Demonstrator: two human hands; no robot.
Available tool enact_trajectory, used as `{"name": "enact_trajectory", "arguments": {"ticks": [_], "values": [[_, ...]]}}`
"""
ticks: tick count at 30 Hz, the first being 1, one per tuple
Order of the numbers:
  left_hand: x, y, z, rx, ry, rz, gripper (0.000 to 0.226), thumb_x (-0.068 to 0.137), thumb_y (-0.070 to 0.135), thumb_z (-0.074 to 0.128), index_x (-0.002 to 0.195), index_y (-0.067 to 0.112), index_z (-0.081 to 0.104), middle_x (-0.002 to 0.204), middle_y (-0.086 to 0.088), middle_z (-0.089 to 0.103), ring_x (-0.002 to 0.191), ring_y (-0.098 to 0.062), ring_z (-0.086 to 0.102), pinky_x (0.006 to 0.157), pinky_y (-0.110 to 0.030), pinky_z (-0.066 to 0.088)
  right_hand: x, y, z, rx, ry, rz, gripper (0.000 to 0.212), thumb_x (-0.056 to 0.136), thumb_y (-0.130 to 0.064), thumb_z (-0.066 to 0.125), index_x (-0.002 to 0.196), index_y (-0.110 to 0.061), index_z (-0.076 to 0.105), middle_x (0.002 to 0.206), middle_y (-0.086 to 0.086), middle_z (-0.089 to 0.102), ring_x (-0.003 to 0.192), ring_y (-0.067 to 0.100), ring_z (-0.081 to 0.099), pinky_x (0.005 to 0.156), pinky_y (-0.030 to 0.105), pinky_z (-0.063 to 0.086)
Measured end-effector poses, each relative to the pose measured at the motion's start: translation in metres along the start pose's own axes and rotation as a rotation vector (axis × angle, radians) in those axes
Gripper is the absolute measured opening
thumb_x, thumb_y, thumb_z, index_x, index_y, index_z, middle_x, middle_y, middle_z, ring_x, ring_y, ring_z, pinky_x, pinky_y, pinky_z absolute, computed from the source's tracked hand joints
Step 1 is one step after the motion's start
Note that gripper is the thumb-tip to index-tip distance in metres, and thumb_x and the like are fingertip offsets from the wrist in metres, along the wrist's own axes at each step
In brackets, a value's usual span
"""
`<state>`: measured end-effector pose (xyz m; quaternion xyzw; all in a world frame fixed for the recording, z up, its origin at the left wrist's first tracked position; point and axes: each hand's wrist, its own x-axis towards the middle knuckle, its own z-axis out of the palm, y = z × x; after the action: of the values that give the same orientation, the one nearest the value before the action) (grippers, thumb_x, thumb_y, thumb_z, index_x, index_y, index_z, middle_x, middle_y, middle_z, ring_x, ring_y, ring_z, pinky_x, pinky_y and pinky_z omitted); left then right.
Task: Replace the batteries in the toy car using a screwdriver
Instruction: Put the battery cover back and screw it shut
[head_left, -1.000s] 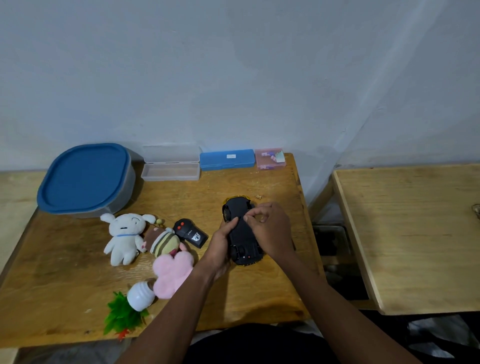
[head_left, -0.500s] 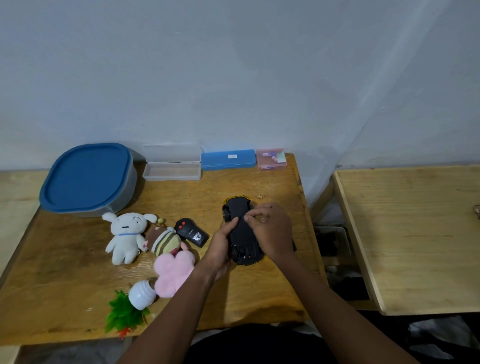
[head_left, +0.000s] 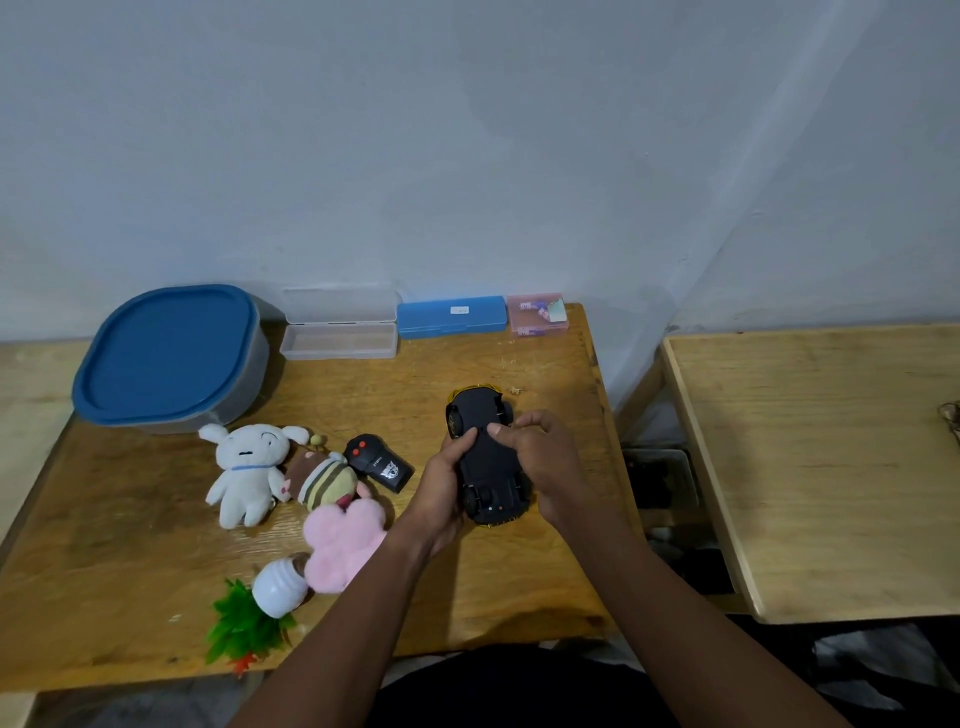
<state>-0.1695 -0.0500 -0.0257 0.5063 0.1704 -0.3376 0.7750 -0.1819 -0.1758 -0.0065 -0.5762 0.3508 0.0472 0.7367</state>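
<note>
Two hands meet on the toy car (head_left: 488, 457), which I see lying upside down on the wooden surface (head_left: 363, 597), right of centre. Its underside is flat black plastic, with a thin yellow edge of bodywork showing at the far end and again at the near end. I can make out black wheels at all four corners, the far left one with a yellowish hub, and small red marks near the rear axle.

My left hand (head_left: 441, 488) wraps the car's left side, thumb laid across the underside. My right hand (head_left: 540, 462) covers the right side, its thumb and curled forefinger pinched together on the middle of the chassis. Whether something small sits in that pinch, I cannot tell.

Left of the car lies a black remote (head_left: 378, 463) with two red buttons. Beyond it are a white plush rabbit (head_left: 248, 467), a striped brown plush (head_left: 319, 480) and a pink plush (head_left: 343, 540) just nearer. A white pot with green leaves (head_left: 260, 605) lies tipped at the near edge.

Along the far wall stand a grey tub with a blue lid (head_left: 166, 356), an open clear case (head_left: 340, 335), a blue case (head_left: 451, 316) and a small pink box (head_left: 537, 314). A second wooden surface (head_left: 821, 467) stands to the right, apart.
</note>
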Motion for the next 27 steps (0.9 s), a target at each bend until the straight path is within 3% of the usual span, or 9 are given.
{"name": "enact_trajectory", "arguments": {"ticks": [6,9,12,15,18,20,23,25,27], "values": [[0.002,-0.006,-0.003,0.008,-0.004,-0.024,0.047,0.1,0.038,0.052,0.139,0.011,0.056,0.133,-0.024,0.063,0.107,-0.038,0.066,0.087,-0.049,0.057,0.002,0.0,-0.011,-0.043,-0.075,0.076,0.024,0.084,-0.02,0.078,0.094,-0.016,0.056,0.096,0.002,0.065,0.081,0.018,0.065,0.055,0.028,0.048],[0.002,-0.007,-0.003,0.004,-0.014,-0.028,0.046,0.101,0.037,0.05,0.138,0.011,0.057,0.128,-0.022,0.067,0.104,-0.037,0.067,0.085,-0.048,0.057,0.004,0.0,-0.011,-0.039,-0.066,0.07,0.025,0.083,-0.019,0.078,0.093,-0.015,0.056,0.099,0.005,0.067,0.081,0.02,0.065,0.056,0.028,0.048],[0.005,-0.007,-0.003,-0.001,-0.02,-0.034,0.045,0.101,0.038,0.051,0.136,0.011,0.059,0.121,-0.02,0.069,0.101,-0.036,0.068,0.085,-0.048,0.057,0.003,-0.001,-0.012,-0.061,-0.076,0.035,0.025,0.084,-0.018,0.078,0.096,-0.012,0.057,0.097,0.006,0.068,0.077,0.016,0.065,0.054,0.024,0.048],[0.007,-0.008,-0.003,-0.018,-0.016,-0.039,0.045,0.1,0.038,0.052,0.134,0.01,0.061,0.118,-0.02,0.069,0.102,-0.037,0.066,0.094,-0.053,0.053,0.005,0.002,-0.015,-0.086,-0.078,-0.026,0.032,0.082,-0.019,0.08,0.102,-0.008,0.058,0.099,0.005,0.069,0.08,0.011,0.067,0.053,0.018,0.05],[0.008,-0.006,-0.002,-0.049,-0.008,-0.033,0.043,0.101,0.036,0.051,0.132,0.008,0.062,0.112,-0.017,0.072,0.096,-0.036,0.069,0.093,-0.053,0.054,0.013,0.011,-0.022,-0.114,-0.045,-0.096,0.04,0.074,-0.033,0.086,0.102,-0.016,0.061,0.111,0.007,0.067,0.097,0.017,0.067,0.069,0.026,0.053],[0.009,-0.006,-0.004,-0.06,-0.001,-0.033,0.043,0.101,0.035,0.051,0.133,0.008,0.061,0.107,-0.014,0.074,0.089,-0.034,0.071,0.086,-0.05,0.057,0.02,0.02,-0.028,-0.159,0.049,-0.147,0.036,0.075,-0.038,0.083,0.099,-0.02,0.063,0.107,0.005,0.064,0.096,0.017,0.064,0.072,0.028,0.05],[0.011,-0.007,-0.005,-0.025,0.02,-0.035,0.045,0.101,0.035,0.052,0.135,0.007,0.059,0.1,-0.011,0.074,0.083,-0.03,0.072,0.077,-0.044,0.06,0.032,0.038,-0.042,-0.399,0.252,-0.239,0.021,0.083,-0.038,0.074,0.093,-0.024,0.062,0.098,-0.001,0.065,0.089,0.017,0.063,0.071,0.034,0.054],[0.012,-0.008,-0.005,0.001,0.03,-0.041,0.046,0.101,0.037,0.053,0.136,0.008,0.058,0.097,-0.009,0.074,0.081,-0.028,0.072,0.072,-0.04,0.061,0.038,0.051,-0.052,-0.731,0.319,-0.259,0.021,0.084,-0.037,0.07,0.102,-0.03,0.06,0.108,-0.003,0.062,0.095,0.018,0.061,0.078,0.039,0.055],[0.013,-0.009,-0.005,0.02,0.037,-0.042,0.047,0.101,0.039,0.054,0.137,0.009,0.057,0.097,-0.009,0.074,0.079,-0.027,0.073,0.068,-0.039,0.061,0.04,0.06,-0.058,-0.94,0.301,-0.256,0.028,0.086,-0.028,0.067,0.112,-0.03,0.057,0.117,-0.001,0.054,0.101,0.021,0.056,0.078,0.035,0.049]]}}
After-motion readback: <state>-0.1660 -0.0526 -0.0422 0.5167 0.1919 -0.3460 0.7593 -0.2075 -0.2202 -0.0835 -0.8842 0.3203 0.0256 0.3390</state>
